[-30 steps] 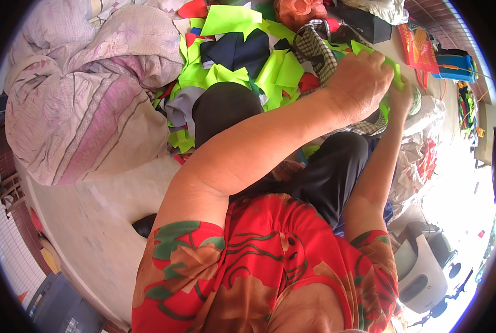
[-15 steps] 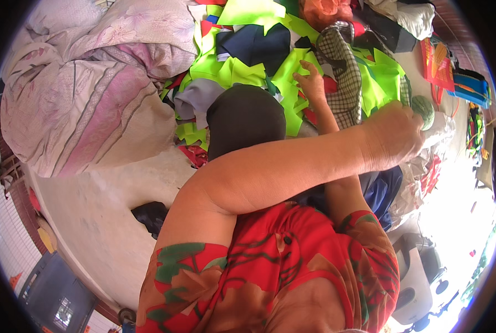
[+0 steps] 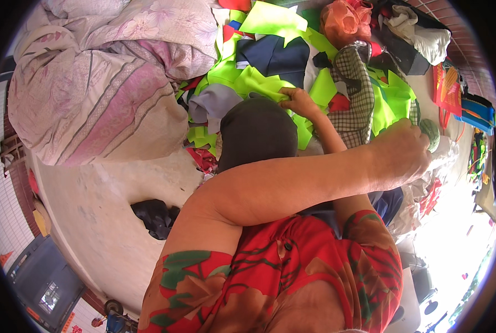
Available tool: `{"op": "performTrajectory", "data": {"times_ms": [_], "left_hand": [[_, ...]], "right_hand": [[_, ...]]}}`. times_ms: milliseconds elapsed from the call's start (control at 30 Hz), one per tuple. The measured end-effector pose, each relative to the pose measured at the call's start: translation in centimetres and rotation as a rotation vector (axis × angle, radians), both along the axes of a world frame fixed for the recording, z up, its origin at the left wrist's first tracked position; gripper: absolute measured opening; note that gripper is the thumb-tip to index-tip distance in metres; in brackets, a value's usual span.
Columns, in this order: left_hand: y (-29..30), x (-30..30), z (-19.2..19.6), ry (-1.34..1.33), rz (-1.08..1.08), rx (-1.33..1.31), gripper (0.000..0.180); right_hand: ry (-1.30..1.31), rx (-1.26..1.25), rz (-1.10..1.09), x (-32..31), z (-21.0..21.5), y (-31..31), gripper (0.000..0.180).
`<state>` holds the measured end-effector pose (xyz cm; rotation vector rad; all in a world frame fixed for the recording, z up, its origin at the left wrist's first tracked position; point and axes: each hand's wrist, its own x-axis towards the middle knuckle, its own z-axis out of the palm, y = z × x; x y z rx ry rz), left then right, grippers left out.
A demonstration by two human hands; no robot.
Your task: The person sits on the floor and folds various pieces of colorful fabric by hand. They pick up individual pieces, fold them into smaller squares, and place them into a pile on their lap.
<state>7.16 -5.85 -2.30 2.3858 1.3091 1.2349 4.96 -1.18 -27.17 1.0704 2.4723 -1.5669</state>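
Note:
My left arm crosses in front of my body to the right side. At its end, my left hand (image 3: pixel 400 152) is curled into a fist, back of the hand up; whatever it may hold is hidden. Just beyond its knuckles lie neon yellow-green fabric pieces (image 3: pixel 395 100) and a round, streaked green object (image 3: pixel 430 134). Reaching up from beneath my left forearm, my right hand (image 3: pixel 303 104) pinches the edge of a neon yellow-green cloth piece (image 3: pixel 256 83) in the heap. A dark rounded shape, likely my covered knee (image 3: pixel 259 130), stands in front of that cloth.
Large pale floral cloth bundles (image 3: pixel 104 105) fill the left. Navy fabric (image 3: pixel 276 55), grey cloth (image 3: pixel 214 102) and a checked cloth (image 3: pixel 352 83) lie in the heap. An orange plastic bag (image 3: pixel 345 22) sits behind. A black bag (image 3: pixel 153 216) rests on the pale floor (image 3: pixel 104 205).
My right hand has moved left and its spread fingers have closed on the edge of the neon cloth. My left fist stays near the green round object. The whole view has shifted slightly.

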Motion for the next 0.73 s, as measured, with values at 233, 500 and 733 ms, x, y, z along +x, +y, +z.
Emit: {"op": "performTrajectory", "data": {"times_ms": [233,500,733], "left_hand": [[-0.3,-0.3,0.5,-0.092,0.057,0.054,0.008],[-0.4,-0.6,0.6,-0.105,0.112,0.086,0.009],[0.0,-1.2,0.4,-0.063,0.095,0.038,0.013]], "right_hand": [[0.271,0.447,-0.087,-2.4,1.4,4.0,0.026],[-0.088,0.137,-0.836,-4.6,-5.4,7.4,0.107],[-0.126,0.259,-0.499,-3.6,-6.1,8.0,0.060]]}}
